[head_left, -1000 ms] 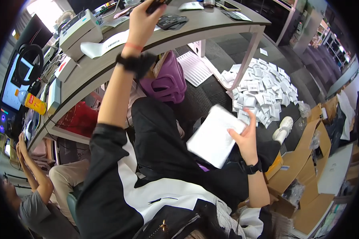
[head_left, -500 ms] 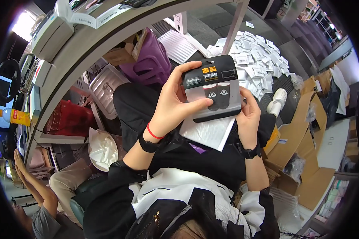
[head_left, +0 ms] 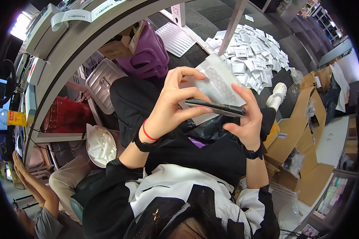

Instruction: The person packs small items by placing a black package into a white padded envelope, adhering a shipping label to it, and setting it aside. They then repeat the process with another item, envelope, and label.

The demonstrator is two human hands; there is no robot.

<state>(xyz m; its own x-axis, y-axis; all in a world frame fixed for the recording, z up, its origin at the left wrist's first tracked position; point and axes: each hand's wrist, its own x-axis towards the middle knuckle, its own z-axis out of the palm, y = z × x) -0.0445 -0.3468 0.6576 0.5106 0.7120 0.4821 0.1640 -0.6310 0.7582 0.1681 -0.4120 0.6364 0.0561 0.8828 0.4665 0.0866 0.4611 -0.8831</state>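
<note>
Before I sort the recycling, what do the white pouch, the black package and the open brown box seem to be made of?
White pouch: probably plastic film, satiny, from its sheen and crinkles.
Black package: smooth, dark card or plastic; seen nearly edge-on, I can't tell which.
Open brown box: likely matte cardboard, from its stiff, folded tan flaps.

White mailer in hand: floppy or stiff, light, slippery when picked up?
Probably floppy: the mailer looks thin-walled and wrinkled. Likely light for its size, since it seems made of thin film. Possibly slippery: its surface looks smooth, with a faint sheen.
</note>
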